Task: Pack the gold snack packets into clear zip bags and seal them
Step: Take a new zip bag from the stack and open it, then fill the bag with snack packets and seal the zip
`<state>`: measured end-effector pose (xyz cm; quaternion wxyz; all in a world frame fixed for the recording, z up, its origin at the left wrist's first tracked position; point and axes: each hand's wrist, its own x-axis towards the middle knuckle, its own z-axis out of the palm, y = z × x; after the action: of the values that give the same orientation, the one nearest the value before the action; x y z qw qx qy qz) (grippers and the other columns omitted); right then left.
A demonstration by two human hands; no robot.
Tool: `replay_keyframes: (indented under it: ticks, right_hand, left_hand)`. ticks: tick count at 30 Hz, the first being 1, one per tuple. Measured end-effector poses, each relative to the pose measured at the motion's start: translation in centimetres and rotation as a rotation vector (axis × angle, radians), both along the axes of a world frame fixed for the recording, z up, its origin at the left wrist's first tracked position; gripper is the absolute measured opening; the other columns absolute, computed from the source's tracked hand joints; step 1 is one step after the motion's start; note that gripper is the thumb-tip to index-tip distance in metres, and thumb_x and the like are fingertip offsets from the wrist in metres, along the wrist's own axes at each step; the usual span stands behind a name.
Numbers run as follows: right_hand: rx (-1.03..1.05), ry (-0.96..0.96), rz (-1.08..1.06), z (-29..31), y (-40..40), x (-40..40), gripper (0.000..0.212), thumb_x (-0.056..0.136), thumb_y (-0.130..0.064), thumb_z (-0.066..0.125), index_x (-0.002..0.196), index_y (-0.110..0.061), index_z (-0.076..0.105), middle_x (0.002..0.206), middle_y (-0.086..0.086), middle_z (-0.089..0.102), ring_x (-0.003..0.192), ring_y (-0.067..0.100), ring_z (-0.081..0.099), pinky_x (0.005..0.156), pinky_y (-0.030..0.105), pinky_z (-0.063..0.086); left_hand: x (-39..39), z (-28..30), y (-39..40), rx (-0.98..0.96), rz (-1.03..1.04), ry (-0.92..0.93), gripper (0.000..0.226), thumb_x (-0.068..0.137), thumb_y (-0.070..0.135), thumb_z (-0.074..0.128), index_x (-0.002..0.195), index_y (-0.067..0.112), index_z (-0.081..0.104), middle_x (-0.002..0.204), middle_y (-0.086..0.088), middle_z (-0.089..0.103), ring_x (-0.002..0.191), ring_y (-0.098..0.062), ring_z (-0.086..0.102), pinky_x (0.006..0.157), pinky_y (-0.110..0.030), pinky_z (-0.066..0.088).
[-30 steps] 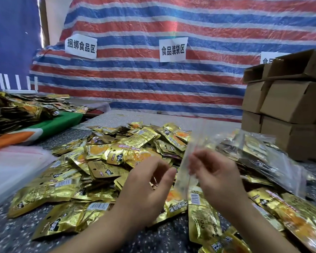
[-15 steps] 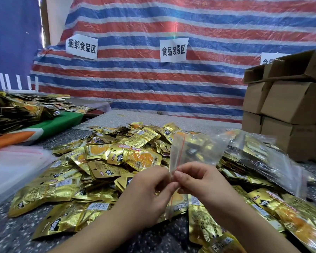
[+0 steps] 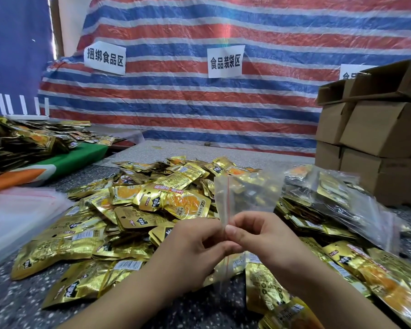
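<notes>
Here, both hands pinch one empty clear zip bag at centre frame.

The left hand (image 3: 190,252) and right hand (image 3: 266,238) meet fingertip to fingertip on the clear zip bag (image 3: 244,193), its red-lined edge upright between them, above the gold snack packets (image 3: 133,217) heaped across the speckled tabletop (image 3: 10,305); filled bags (image 3: 337,200) lie at right.

packets (image 3: 152,210): heaped across the table's (image 3: 14,302) middle
zip bag (image 3: 242,195): above the heap, between both hands
filled bags (image 3: 337,205): right of heap
boxes (image 3: 375,138): stacked at the far right edge
empty bags (image 3: 17,214): left edge
</notes>
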<state>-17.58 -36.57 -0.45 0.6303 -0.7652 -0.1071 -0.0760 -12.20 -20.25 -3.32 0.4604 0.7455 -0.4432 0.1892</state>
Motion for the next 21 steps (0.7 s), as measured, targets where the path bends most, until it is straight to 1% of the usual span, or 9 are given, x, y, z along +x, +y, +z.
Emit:
replay_keyframes:
  ticks: [3,5,9,11,14,16,18,20,21]
  right_hand:
    - [-0.008,0.012,-0.008,0.0,-0.1,-0.1,0.016,0.074,-0.031,0.074,0.07,-0.016,0.069,0.068,0.004,0.067,0.067,0.014,0.061,0.067,0.024,0.051]
    - [-0.022,0.001,-0.011,0.0,-0.1,-0.1,0.017,0.072,-0.034,0.074,0.067,-0.02,0.069,0.067,0.004,0.066,0.067,0.015,0.059,0.068,0.026,0.05]
    - [-0.015,-0.033,-0.031,0.1,-0.3,0.2,0.021,0.073,-0.04,0.078,0.066,-0.022,0.071,0.066,0.005,0.067,0.065,0.014,0.059,0.064,0.025,0.049]
    - [-0.002,-0.038,-0.037,0.3,-0.3,0.2,0.02,0.075,-0.038,0.075,0.065,-0.021,0.07,0.065,0.007,0.066,0.063,0.015,0.059,0.063,0.025,0.05]
    - [0.083,-0.026,-0.098,0.8,-0.7,0.1,0.02,0.077,-0.031,0.071,0.063,-0.018,0.067,0.066,0.009,0.064,0.06,0.018,0.059,0.059,0.026,0.051]
    - [0.155,-0.036,-0.226,1.1,-1.6,0.3,0.023,0.084,-0.024,0.069,0.064,-0.014,0.062,0.061,0.007,0.062,0.054,0.016,0.057,0.056,0.029,0.048]
    - [0.201,-0.054,-0.377,1.4,-2.5,0.6,0.021,0.094,-0.014,0.061,0.073,-0.008,0.058,0.056,0.004,0.06,0.05,0.015,0.057,0.058,0.034,0.047]
    - [0.255,-0.06,-0.443,1.4,-2.9,0.8,0.02,0.097,-0.009,0.054,0.077,-0.007,0.056,0.056,0.005,0.059,0.05,0.016,0.059,0.055,0.031,0.05]
    - [0.275,-0.062,-0.447,1.3,-2.9,0.9,0.022,0.097,-0.008,0.052,0.076,-0.007,0.055,0.057,0.007,0.058,0.051,0.017,0.06,0.051,0.029,0.051]
  left_hand:
    - [0.2,0.0,0.2,0.053,-0.069,0.033,0.007,0.083,0.036,0.07,0.08,0.041,0.067,0.062,0.018,0.056,0.056,-0.001,0.046,0.053,-0.011,0.032]
    - [0.3,0.1,0.3,0.054,-0.096,0.046,0.008,0.085,0.029,0.07,0.089,0.035,0.07,0.063,0.014,0.059,0.056,-0.003,0.046,0.053,-0.016,0.035]
    - [0.2,0.5,0.2,-0.011,-0.146,0.129,0.015,0.088,0.026,0.065,0.086,0.038,0.073,0.07,0.009,0.068,0.059,-0.012,0.056,0.054,-0.026,0.043]
    - [0.2,0.7,0.2,-0.028,-0.156,0.183,0.014,0.092,0.028,0.06,0.084,0.03,0.072,0.071,0.0,0.068,0.058,-0.016,0.055,0.052,-0.027,0.042]
    - [0.5,0.9,0.5,-0.077,-0.067,0.255,0.024,0.1,0.026,0.053,0.079,0.022,0.064,0.06,0.002,0.06,0.052,-0.009,0.051,0.048,-0.027,0.04]
    - [1.0,1.1,1.0,-0.12,0.032,0.303,0.028,0.102,0.024,0.047,0.078,0.02,0.061,0.055,0.002,0.058,0.046,-0.008,0.049,0.045,-0.027,0.038]
    - [1.5,1.3,1.4,-0.144,0.116,0.302,0.028,0.103,0.025,0.044,0.083,0.017,0.063,0.055,-0.001,0.057,0.043,-0.004,0.043,0.043,-0.021,0.033]
    - [1.7,1.2,1.3,-0.14,0.162,0.224,0.022,0.101,0.027,0.045,0.092,0.021,0.064,0.062,-0.003,0.059,0.046,-0.004,0.044,0.045,-0.021,0.034]
    - [1.5,1.0,1.2,-0.136,0.169,0.172,0.017,0.101,0.029,0.047,0.103,0.024,0.063,0.066,-0.001,0.06,0.048,-0.004,0.046,0.046,-0.02,0.034]
